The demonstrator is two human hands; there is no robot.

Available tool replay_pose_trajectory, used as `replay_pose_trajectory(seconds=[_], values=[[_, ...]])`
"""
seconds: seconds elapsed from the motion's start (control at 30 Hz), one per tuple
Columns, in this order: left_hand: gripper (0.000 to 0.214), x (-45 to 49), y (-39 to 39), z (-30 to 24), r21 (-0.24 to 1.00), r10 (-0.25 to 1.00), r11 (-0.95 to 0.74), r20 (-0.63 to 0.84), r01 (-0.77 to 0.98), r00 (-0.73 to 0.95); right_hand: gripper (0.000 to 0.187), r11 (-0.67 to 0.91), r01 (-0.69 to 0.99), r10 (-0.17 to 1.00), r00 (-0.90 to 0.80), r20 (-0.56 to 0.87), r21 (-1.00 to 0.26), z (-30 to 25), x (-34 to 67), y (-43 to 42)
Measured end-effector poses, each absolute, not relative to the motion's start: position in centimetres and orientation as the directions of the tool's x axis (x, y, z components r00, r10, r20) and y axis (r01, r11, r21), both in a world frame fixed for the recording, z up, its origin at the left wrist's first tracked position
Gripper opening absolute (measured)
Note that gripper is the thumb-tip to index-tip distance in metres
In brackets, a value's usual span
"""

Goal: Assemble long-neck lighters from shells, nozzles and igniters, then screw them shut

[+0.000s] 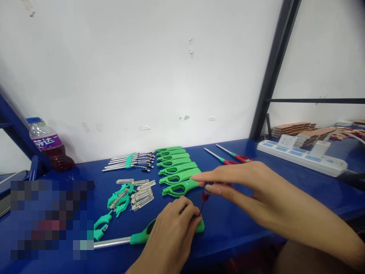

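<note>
My left hand (173, 224) lies closed over a green lighter handle (142, 236) with a silver tube (111, 242), pressing it onto the blue table (236, 228). My right hand (242, 186) pinches a small red-handled screwdriver (205, 195) upright between thumb and fingers, its thin tip down at the handle by my left fingers. Just behind the hands a row of several green handles (175, 169) lies side by side.
Loose green parts (118, 199) and small metal pieces (141, 196) lie at left, silver tubes (128, 160) behind them. Two finished red-and-green lighters (230, 156), a white power strip (302, 156), a drink bottle (47, 146) and stacked brown pieces (296, 130) stand around.
</note>
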State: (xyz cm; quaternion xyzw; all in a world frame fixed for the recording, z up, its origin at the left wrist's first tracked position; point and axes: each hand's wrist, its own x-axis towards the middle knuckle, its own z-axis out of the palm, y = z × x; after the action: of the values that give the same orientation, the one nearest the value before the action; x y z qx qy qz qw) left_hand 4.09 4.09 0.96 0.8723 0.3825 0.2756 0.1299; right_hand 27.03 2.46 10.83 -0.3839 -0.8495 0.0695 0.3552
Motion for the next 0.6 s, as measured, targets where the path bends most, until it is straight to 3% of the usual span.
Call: replay_pose_trajectory(seconds=[0.3,0.4,0.6], values=[[0.018,3.9,3.9,0.9,0.464,0.771,-0.636,0.339,0.617,0.54,0.028,0.705,0.543,0.705,-0.459,0.541,-0.457,10.8,26.1,3.1],[0.016,3.3,3.3,0.9,0.416,0.768,-0.64,0.328,0.646,0.55,0.027,0.697,0.529,0.714,-0.45,0.536,-0.485,10.8,25.6,3.0],[0.036,2.3,2.8,-0.1,0.342,0.753,-0.658,0.332,0.671,0.569,0.02,0.616,0.629,0.775,-0.376,0.508,-0.474,10.9,24.6,3.7]])
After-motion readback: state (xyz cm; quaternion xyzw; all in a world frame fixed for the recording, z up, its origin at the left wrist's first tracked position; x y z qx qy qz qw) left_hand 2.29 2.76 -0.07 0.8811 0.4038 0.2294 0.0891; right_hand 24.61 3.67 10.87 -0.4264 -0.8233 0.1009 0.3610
